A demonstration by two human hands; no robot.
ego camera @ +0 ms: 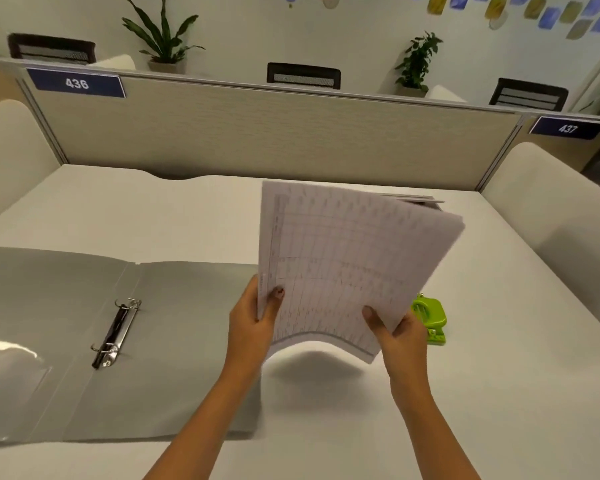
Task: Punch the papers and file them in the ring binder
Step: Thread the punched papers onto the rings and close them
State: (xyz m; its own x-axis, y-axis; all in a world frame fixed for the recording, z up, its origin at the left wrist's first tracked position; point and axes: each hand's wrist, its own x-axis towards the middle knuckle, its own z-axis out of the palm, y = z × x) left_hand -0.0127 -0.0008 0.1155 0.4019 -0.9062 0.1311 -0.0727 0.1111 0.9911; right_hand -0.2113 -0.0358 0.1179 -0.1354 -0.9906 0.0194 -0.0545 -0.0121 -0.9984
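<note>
- The left hand (253, 315) pinches the near left edge of the papers (347, 268), thumb on the printed face and the other fingers hidden behind the sheets.
- The right hand (400, 336) grips the near right corner the same way, thumb in front; its remaining fingers are out of sight.
- The papers stand lifted off the desk, bowed along the near edge, their print too blurred to read.
- A green hole punch (430, 318) sits just right of the right hand, partly covered by the sheets.
- The grey ring binder (174, 327) lies open to the left, its rings (115, 332) parted.
- A white desk (499, 393) carries everything; the partition (257, 133) at the far edge bears labels 436 and 437.
</note>
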